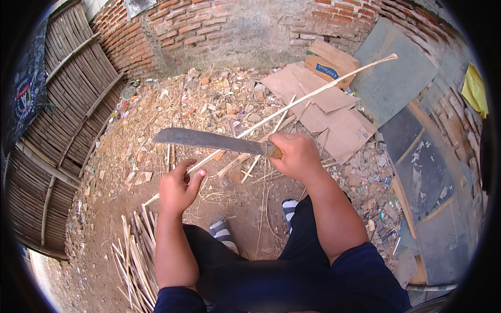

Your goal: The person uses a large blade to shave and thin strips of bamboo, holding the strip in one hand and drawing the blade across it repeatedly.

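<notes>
My right hand (296, 155) is closed around the wooden handle of a machete (211, 141). Its broad dark blade points left, level in front of me. A long pale bamboo strip (318, 91) runs slantwise beneath the blade, from beside my left wrist to the far right. It passes between the thumb and forefinger of my left hand (180, 183), whose other fingers curl in around it. The thumb stands apart from the forefinger, so the hold looks loose. Part of the strip is hidden behind that hand. A bundle of split bamboo strips (136, 250) lies by my left forearm.
Shavings, brick pieces and litter cover the ground (209, 99). Flattened cardboard (342, 130) and a cardboard box (331, 60) lie at the far right. Dark boards (425, 177) lean along the right. A bamboo panel (78, 99) stands left; a brick wall (224, 28) closes the back.
</notes>
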A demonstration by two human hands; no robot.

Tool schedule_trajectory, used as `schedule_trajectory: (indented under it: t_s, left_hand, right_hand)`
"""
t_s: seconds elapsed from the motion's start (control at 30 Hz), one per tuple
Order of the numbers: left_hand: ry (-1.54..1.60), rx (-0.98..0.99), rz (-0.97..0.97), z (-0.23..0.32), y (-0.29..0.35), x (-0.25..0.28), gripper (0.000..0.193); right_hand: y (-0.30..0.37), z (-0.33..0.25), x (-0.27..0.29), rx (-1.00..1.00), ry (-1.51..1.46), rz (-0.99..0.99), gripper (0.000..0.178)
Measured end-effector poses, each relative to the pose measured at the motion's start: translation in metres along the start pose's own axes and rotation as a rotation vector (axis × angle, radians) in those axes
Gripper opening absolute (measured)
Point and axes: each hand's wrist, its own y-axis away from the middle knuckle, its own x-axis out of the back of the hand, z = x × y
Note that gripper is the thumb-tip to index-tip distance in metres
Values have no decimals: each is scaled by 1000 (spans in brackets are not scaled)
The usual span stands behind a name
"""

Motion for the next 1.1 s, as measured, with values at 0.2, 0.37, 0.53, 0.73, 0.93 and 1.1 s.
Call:
schedule_trajectory:
  t_s: [0.2,0.37,0.53,0.73,0.93,1.1]
  left_hand:
    - [-110,-66,83,-2,-1,-2,43]
    - [-70,27,8,10,1,-9,43]
    - [-143,-48,76,9,2,-6,40]
    - [-194,-5,140,-6,-1,-2,39]
    - [-165,-14,125,0,-2,-5,39]
    - [-188,-43,191,-6,-1,1,36]
  right_hand:
    - [-3,21,0,-213,-31,43,29]
    - [1,4,-12,-84,-43,-44,29]
    - [0,2,-7,-86,3,-90,30]
    - [-8,23,4,-360,-66,44,29]
    - [0,-10,3,-118,-4,-118,27]
    - [-3,-6,13,-169,9,-89,27]
